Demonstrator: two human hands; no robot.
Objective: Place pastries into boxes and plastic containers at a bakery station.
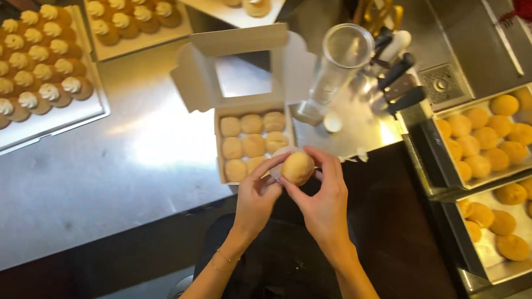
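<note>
Both hands' [261, 196] [322, 198] grip pinching one bun [297, 168] above white box [219, 136] of buns [251, 137].

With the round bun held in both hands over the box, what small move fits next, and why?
Probably lower the round golden bun into the white cardboard box: both the left hand and right hand hold it above the bottom-right spot, apparently the only gap.

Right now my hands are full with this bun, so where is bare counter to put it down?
Bare steel counter lies left of the open box, below the tray of piped pastries. It is crowded right of the box: tall plastic cup, knives, bun pans.
</note>
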